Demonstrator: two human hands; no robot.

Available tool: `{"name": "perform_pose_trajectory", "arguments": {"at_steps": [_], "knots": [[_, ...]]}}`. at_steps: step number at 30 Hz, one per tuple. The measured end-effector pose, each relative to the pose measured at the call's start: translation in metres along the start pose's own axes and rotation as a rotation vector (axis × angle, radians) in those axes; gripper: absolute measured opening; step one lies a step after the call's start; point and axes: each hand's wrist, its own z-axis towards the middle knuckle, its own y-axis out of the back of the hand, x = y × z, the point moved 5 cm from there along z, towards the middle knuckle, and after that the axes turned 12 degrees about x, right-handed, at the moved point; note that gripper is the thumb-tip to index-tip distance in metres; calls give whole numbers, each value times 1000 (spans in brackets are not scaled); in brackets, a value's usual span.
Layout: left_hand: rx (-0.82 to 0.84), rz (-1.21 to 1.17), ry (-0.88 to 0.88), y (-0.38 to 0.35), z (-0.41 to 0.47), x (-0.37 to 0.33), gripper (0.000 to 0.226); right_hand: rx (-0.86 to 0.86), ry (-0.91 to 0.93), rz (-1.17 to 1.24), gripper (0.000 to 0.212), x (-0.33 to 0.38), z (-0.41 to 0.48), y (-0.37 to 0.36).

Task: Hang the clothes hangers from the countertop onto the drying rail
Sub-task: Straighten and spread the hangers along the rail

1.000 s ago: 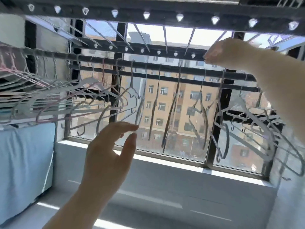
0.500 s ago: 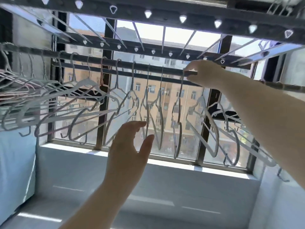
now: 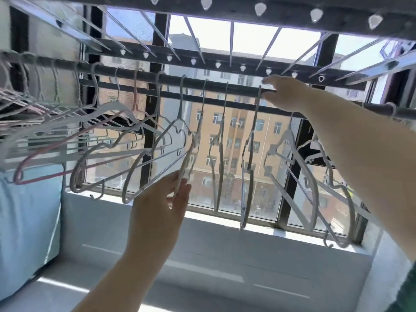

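Observation:
A dark drying rail (image 3: pixel 193 81) runs across the window with several white and pink hangers on it. My left hand (image 3: pixel 161 208) reaches up from below and pinches the lower end of a white hanger (image 3: pixel 186 158) that hangs near the middle of the rail. My right hand (image 3: pixel 286 93) is up at the rail, fingers over it and thumb under it. Its fingertips sit right beside the hook of a thin white hanger (image 3: pixel 248 176) seen edge-on. More hangers (image 3: pixel 292 176) hang to the right, partly behind my right arm.
A crowded bunch of hangers (image 3: pixel 45 131) fills the rail's left end. Above is a rack frame with clips (image 3: pixel 261 7) and slanted metal rods. A pale ledge (image 3: pixel 225 266) lies under the windowsill, and blue fabric (image 3: pixel 27 210) stands at the left.
My right hand has slid left along the rail, and the hangers now sit closer together. My left hand has risen and taken hold of a hanger's lower end.

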Motion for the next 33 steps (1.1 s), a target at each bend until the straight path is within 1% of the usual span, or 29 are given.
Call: {"name": "perform_pose_trajectory", "arguments": {"at_steps": [1, 4, 7, 10, 12, 14, 15, 17, 19, 20, 24, 27, 28, 31, 33], "knots": [[-9, 15, -2, 1, 0, 1, 35, 5, 5, 1, 46, -1, 1, -1], [-38, 16, 61, 4, 0, 8, 25, 6, 19, -6, 44, 0, 4, -3], [-82, 21, 96, 7, 0, 11, 24, 1, 33, -13, 43, -1, 6, -4], [-74, 1, 109, 6, 0, 12, 24, 1, 40, -2, 43, -2, 6, -5], [-68, 5, 91, 5, 0, 10, 30, -6, 45, 8, 43, -2, 6, -6], [-116, 9, 56, 7, -4, 4, 43, -13, 51, 14, 43, -2, 6, -6], [-164, 18, 8, 10, -8, -3, 47, -16, 53, 15, 43, -2, 6, -6], [-215, 57, -109, 9, -17, -22, 45, -16, 58, 16, 43, -3, 6, -7], [-176, 50, -202, -1, -23, -33, 46, -13, 59, 15, 43, -4, 6, -7], [-134, 18, -213, -7, -23, -36, 47, -13, 59, 16, 43, -4, 5, -8], [-53, -61, -140, -22, -16, -35, 47, -12, 64, 15, 44, -5, 4, -7], [-12, -45, -105, -30, -14, -31, 53, -12, 69, 32, 44, -6, 5, -7], [-7, -28, -102, -31, -13, -29, 51, -14, 68, 41, 45, -7, 5, -7], [5, -41, -57, -32, -12, -24, 33, -15, 66, 44, 45, -8, 5, -8], [0, -48, -44, -29, -12, -24, 29, -15, 67, 40, 45, -9, 5, -8]]}}
